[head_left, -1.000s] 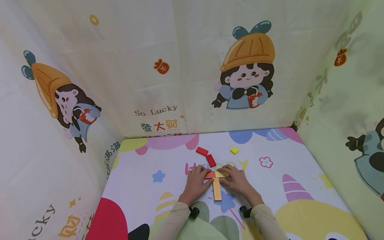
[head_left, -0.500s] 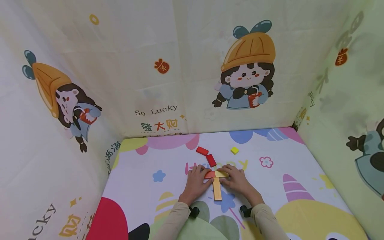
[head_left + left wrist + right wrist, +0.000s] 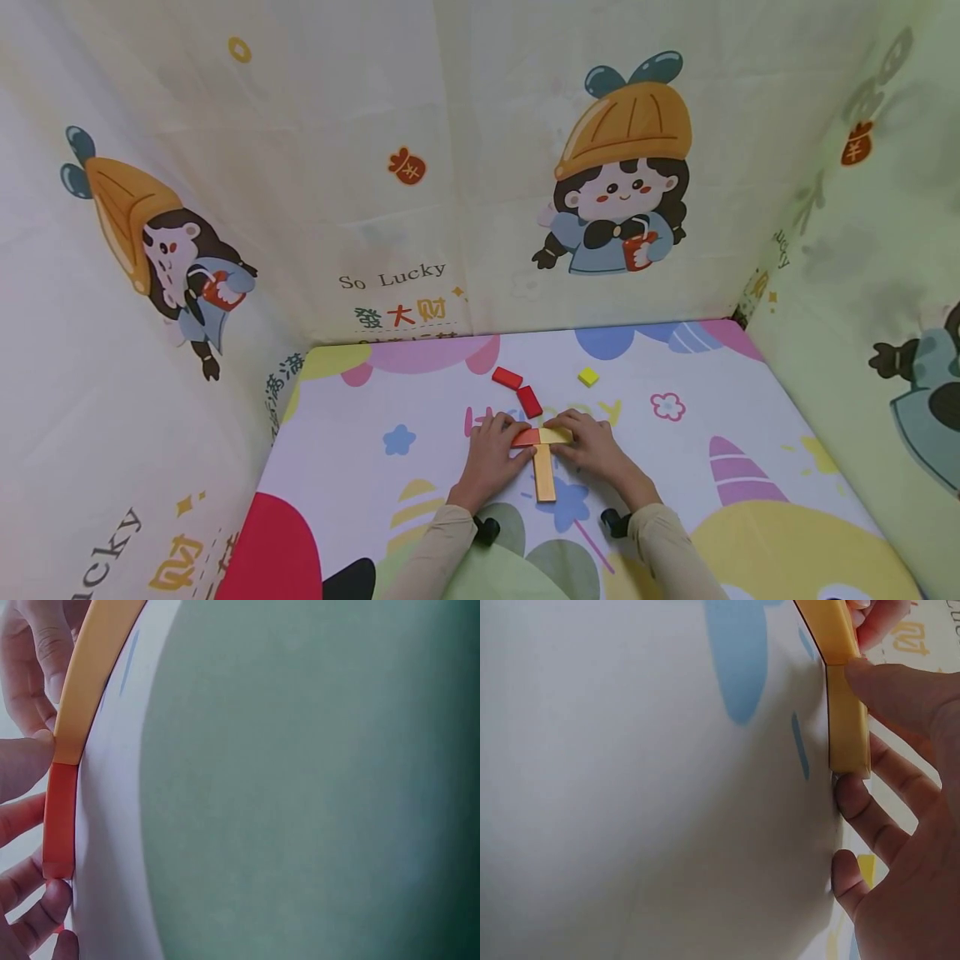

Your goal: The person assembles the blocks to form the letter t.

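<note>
evidently, the 2 hands work from opposite sides of 3 blocks laid out like a letter t. the left hand (image 3: 492, 454) pinches the orange-red block (image 3: 526, 437) between thumb and fingers, a fingertip set against its left end; the right hand (image 3: 600, 450) pinches the yellow block (image 3: 556, 436) likewise, a fingertip at its right end. gripped that way, the pair is bracketed from outside, which probably explains why the 2 blocks sit end to end with no clear gap at their join.

the long wooden block (image 3: 545, 481) lies from about that join toward the near side, its far end against the crossbar. the thumbs rest in the 2 inner corners, likely to steady the stem left and right (how hard they press, i cannot tell).

on the far side, a nearer red block (image 3: 529, 402) and a farther red block (image 3: 507, 377) lie corner to corner, touching or just apart, and the small yellow block (image 3: 588, 377) lies apart to their right. all 3 rest on the patterned cover (image 3: 442, 396) beyond the fingertips, where they seem unlikely to be knocked.
</note>
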